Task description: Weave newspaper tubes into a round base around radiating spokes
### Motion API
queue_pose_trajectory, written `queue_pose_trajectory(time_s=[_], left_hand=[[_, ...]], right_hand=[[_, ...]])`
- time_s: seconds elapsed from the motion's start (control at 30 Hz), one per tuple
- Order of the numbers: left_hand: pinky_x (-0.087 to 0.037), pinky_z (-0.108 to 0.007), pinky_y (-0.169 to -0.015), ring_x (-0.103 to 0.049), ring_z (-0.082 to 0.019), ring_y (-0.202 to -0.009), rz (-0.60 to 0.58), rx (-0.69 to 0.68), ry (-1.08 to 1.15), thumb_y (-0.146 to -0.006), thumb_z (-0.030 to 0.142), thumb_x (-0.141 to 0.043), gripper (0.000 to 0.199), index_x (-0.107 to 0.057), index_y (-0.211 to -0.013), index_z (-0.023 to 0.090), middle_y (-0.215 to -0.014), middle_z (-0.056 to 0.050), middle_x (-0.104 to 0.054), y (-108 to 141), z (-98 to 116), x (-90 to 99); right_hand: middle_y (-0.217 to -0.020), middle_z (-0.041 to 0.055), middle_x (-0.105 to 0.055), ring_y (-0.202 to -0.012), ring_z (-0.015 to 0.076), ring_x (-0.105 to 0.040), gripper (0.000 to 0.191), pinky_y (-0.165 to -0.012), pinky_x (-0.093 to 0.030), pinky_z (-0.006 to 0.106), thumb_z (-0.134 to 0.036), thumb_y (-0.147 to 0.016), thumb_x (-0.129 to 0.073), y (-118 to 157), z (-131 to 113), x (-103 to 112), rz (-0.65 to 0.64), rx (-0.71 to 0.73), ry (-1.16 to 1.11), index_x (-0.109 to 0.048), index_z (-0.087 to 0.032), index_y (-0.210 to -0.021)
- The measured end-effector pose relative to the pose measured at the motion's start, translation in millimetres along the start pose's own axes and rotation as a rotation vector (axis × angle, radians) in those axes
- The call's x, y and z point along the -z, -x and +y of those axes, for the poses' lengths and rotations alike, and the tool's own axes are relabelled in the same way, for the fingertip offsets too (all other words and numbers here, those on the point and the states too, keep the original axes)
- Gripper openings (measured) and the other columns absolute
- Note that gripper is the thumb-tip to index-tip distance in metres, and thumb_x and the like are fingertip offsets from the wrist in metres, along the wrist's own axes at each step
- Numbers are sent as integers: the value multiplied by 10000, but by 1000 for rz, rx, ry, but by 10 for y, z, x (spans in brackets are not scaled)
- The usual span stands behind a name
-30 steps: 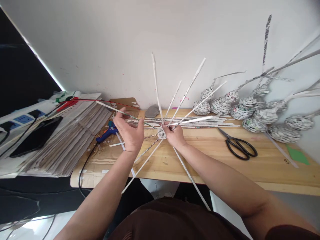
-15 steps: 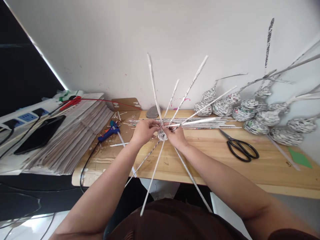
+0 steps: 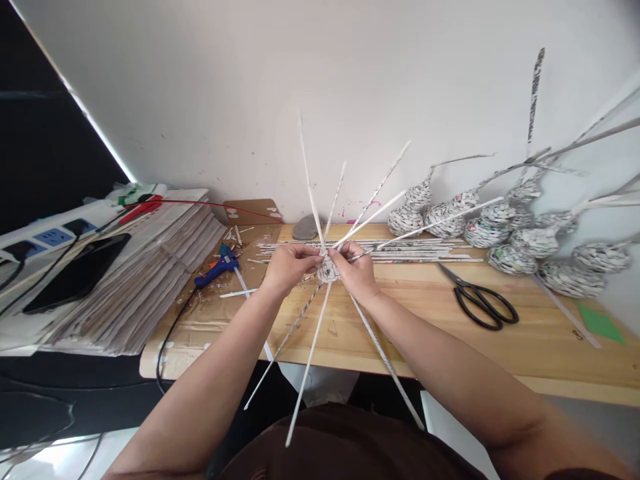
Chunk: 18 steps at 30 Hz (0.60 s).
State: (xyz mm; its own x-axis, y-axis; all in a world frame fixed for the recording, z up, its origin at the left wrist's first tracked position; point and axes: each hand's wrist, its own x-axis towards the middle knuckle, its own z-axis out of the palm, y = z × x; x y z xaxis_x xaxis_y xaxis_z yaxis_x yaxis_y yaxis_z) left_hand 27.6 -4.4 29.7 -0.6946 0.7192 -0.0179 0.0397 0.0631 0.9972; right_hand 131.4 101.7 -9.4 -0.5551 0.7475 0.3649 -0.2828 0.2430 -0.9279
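Between my hands is a small round woven paper base (image 3: 329, 271), with several rolled-paper spokes (image 3: 313, 363) fanning out toward the wall and toward my lap. My left hand (image 3: 295, 265) pinches its left upper edge between thumb and fingers. On the right side, my right hand (image 3: 357, 268) pinches the base's upper edge, thumb close to the left fingertips. One white paper tube (image 3: 377, 219) slants up and right from the right fingertips. Part of the weave is hidden behind the thumbs.
Behind my hands lies a bundle of paper tubes (image 3: 415, 249). Black scissors (image 3: 483, 298) rest to the right, near several gourd-shaped woven paper pieces (image 3: 511, 259). On the left are a blue glue gun (image 3: 217, 267), a paper stack (image 3: 165, 267), a phone (image 3: 80, 272) and a power strip (image 3: 50, 235).
The white tube at my right hand has swung from nearly level to slanting upward. The base and its spokes have turned slightly, and my fingers have shifted a little along the rim.
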Motion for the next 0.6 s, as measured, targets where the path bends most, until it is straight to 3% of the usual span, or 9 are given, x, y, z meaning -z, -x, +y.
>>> queue_pose_trajectory(time_s=[0.17,0.43,0.6], left_hand=[[-527,-250,-599,-598,-115,-592,10,60,46,-434,360,-909,390,-722,-674,116,-635,-37,-665,-1,53,-35],[-495,-229,-518,-536,-93,-504,62,101,-44,-512,308,-870,292,-649,-589,134,-562,-9,-599,0,40,-120],[-510,-234,-506,-545,-102,-502,59,95,-63,-546,311,-844,269,-636,-591,146,-574,-12,-602,-11,0,-98]], right_hand=[[-585,-36,-525,-549,111,-474,280,-550,-387,255,-375,-755,-695,-5,-20,-7,-45,32,-85,-507,-203,-639],[-670,-9,-579,-602,137,-537,310,-578,-441,280,-453,-722,-714,-17,-172,9,143,9,-161,-521,-212,-745],[-782,36,-626,-767,181,-595,262,-723,-488,328,-462,-786,-681,29,-263,53,121,182,10,-595,-219,-744]])
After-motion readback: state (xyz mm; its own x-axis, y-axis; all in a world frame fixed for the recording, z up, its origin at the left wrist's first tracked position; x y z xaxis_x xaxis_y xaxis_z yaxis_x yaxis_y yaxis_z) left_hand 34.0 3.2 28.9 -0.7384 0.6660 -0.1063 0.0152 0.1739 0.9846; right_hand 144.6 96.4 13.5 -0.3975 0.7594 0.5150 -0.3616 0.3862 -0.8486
